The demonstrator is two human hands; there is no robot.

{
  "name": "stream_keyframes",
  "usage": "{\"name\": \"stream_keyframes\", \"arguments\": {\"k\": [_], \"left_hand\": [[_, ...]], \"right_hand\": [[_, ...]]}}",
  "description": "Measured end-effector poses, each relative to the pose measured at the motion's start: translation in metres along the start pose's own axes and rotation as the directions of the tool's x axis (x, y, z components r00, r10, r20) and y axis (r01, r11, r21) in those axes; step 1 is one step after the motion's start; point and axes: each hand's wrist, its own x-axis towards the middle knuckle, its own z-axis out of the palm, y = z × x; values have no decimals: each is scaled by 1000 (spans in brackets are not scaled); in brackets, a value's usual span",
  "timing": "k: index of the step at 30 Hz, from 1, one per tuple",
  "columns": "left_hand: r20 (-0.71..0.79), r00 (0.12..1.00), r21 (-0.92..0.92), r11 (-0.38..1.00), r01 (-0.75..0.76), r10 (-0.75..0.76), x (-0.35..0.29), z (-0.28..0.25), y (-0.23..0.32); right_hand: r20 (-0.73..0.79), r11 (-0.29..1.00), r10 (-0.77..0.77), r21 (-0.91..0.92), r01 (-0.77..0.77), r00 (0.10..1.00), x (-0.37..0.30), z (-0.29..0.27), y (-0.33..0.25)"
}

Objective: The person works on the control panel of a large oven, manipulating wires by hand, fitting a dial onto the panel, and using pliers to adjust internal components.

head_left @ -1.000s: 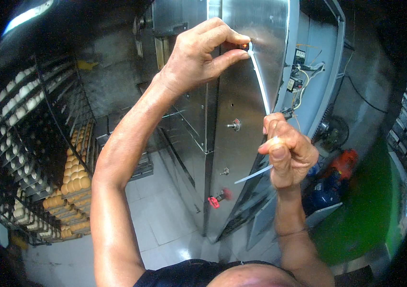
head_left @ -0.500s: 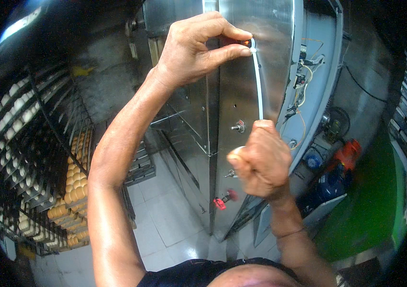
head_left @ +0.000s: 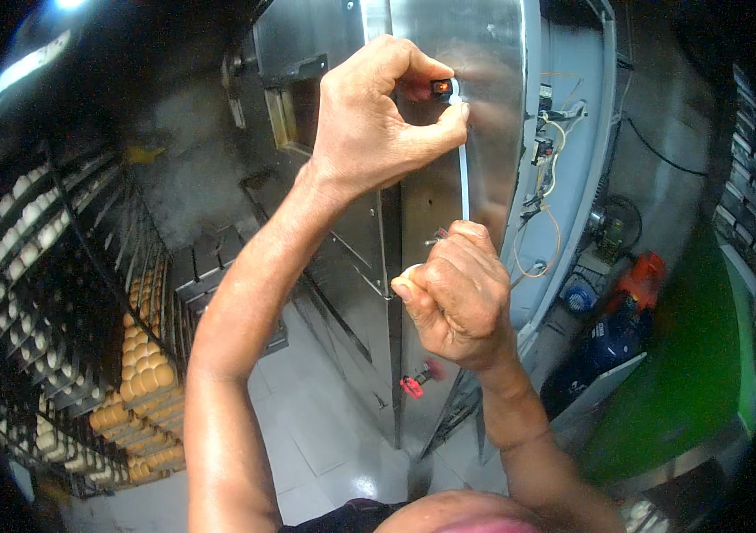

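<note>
A narrow white cable tie (head_left: 464,182) runs down the front of a stainless steel cabinet (head_left: 493,53), bent into a small loop at its upper end. My left hand (head_left: 369,133) is closed on that end, index fingertip at the top of the loop and thumb tip just beneath it. Between finger and thumb, right beside the loop, a black switch (head_left: 441,88) with an orange glow shows on the panel. Lower down, my right hand (head_left: 462,298) makes a fist around the tie's tail, hiding its end. A small metal toggle (head_left: 435,237) sits just above this fist, partly covered.
An open side compartment (head_left: 564,58) holds loose wires (head_left: 559,164) at right. Below my right hand, a red valve handle (head_left: 412,385) sticks out. Racks of buns (head_left: 149,377) stand left. At right are a dark blue cylinder (head_left: 595,355), an orange-red object (head_left: 647,277) and a green surface (head_left: 680,382).
My left thumb has slid down from the loop, widening the gap to the index finger and uncovering more of the switch. Both hands sit lower against the panel; the view has shifted slightly.
</note>
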Motion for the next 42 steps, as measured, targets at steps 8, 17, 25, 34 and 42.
{"name": "stream_keyframes", "arguments": {"k": [8,17,25,34,42], "left_hand": [[-76,995,-67,996,53,-58,-1,10,5],[-116,991,-119,991,56,-70,-3,13,4],[-2,999,-91,995,-34,34,-4,-1,-4],[172,973,-108,984,-138,156,1,-19,-22],[156,974,-135,980,-143,164,2,-17,-22]], "right_hand": [[-63,998,15,-64,-19,998,-4,14,1],[-62,994,66,-78,-70,996,-4,20,-1],[-18,987,115,-115,-116,993,10,14,-15],[-168,995,94,55,-86,981,15,-29,-28],[-43,989,73,133,-67,996,10,-24,-20]]}}
